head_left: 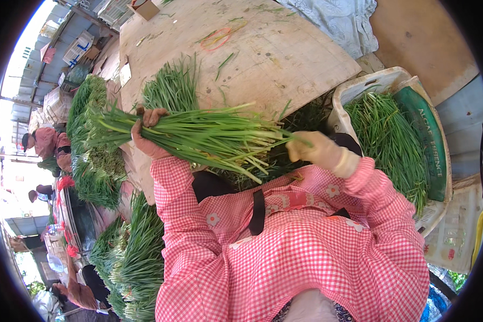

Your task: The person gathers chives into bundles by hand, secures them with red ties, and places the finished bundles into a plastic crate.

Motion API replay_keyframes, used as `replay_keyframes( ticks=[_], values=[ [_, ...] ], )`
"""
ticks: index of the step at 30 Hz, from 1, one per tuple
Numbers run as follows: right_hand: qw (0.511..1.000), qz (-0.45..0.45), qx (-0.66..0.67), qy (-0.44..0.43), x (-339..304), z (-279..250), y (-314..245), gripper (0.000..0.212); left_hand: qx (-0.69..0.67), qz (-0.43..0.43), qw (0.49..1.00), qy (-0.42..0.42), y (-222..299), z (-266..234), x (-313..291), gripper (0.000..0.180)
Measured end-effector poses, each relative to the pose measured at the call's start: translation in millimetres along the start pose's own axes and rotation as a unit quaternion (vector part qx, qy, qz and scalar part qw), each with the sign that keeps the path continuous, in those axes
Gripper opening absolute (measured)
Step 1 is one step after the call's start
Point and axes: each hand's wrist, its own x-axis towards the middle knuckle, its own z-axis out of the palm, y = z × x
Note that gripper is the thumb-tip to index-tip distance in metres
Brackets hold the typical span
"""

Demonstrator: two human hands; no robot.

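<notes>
My left hand (149,134), in a brownish glove, is wrapped round a thick bunch of garlic chives (214,131) held level across my lap. Its leafy tips point left and its pale stem ends point right. At those stem ends my right hand (319,151), in a pale yellowish glove, has its fingers closed on a few chive blades (304,139). Part of these blades is hidden by the fingers. Beyond the bunch, another pile of chives (173,88) lies on the wooden board (284,59).
To my right stands a white plastic crate (354,86) of loose chives with a green sack (426,142) along its side. Rubber bands (217,38) lie on the board. Stacked chive bunches (137,257) line my left side. Several people (53,142) are farther left.
</notes>
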Motion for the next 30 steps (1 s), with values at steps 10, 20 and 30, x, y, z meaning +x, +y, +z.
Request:
replay_keyframes(
  ticks=[10, 20, 30],
  values=[
    [0.982, -0.085, 0.056, 0.158, -29, -39, -1, 0.041, -0.122, -0.023, 0.992, -0.004, 8, -15, -25, 0.031],
    [0.938, 0.064, 0.327, -0.093, 13, 48, 17, 0.033, -0.128, -0.063, 0.990, 0.019, -17, -21, -38, 0.029],
    [0.752, -0.065, 0.619, 0.215, -42, -14, 48, 0.026, 0.046, 0.085, 0.983, 0.157, 13, -56, -61, 0.022]
  ],
)
